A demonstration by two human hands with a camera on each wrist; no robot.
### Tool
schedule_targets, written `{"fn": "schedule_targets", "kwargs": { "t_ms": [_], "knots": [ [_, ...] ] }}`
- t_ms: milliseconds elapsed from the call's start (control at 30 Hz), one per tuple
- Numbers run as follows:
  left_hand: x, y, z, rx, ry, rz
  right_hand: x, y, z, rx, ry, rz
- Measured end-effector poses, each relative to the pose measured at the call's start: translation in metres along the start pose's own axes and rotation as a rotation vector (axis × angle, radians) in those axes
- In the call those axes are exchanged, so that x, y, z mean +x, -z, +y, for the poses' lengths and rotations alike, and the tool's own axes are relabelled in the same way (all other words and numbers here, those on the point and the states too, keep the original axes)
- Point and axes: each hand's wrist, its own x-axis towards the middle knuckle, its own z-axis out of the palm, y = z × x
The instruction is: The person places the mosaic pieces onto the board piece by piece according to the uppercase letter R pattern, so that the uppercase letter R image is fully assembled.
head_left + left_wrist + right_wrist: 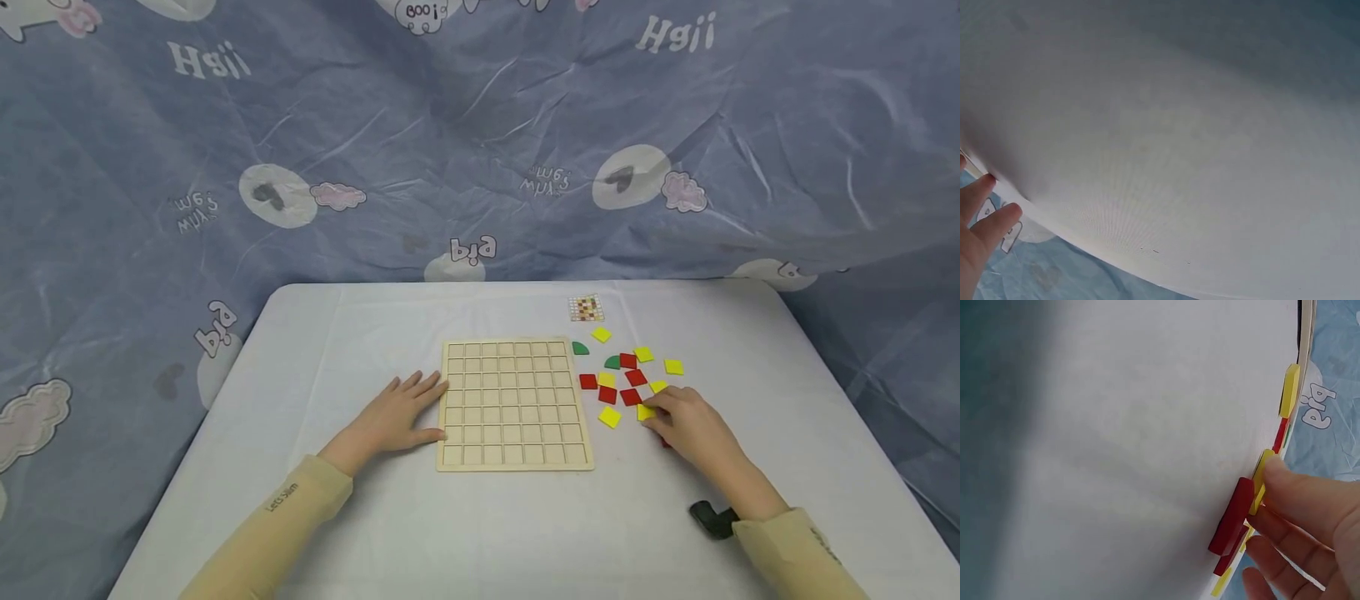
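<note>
A wooden grid board with square recesses lies on the table. My left hand rests at its left edge, fingers spread, with thumb and fingertips right at the rim. In the left wrist view only a few fingers of it show. To the right of the board, my right hand pinches a yellow square tile between thumb and index finger. Beside that tile is a red square tile, mostly hidden under the hand in the head view. Loose red tiles and yellow tiles lie scattered nearby.
Two green quarter-round pieces lie near the board's upper right. A small pattern card is at the table's back. Some black object sits by the right wrist. Behind the white table hangs a blue printed cloth.
</note>
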Motion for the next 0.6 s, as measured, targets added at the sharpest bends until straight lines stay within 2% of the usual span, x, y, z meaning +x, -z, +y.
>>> {"fn": "schedule_targets", "kwargs": {
  "t_ms": [367, 467, 600],
  "knots": [
    [-0.002, -0.003, 0.002, -0.086, 0.002, -0.006, 0.013, 0.006, 0.0, 0.171, -0.177, -0.199],
    [-0.002, -0.004, 0.002, -0.094, 0.005, -0.007, 0.017, 0.009, -0.003, 0.199, -0.171, -0.209],
    [-0.002, -0.004, 0.002, -0.097, 0.017, -0.004, 0.028, 0.012, -0.015, 0.236, -0.153, -0.182]
  ]
}}
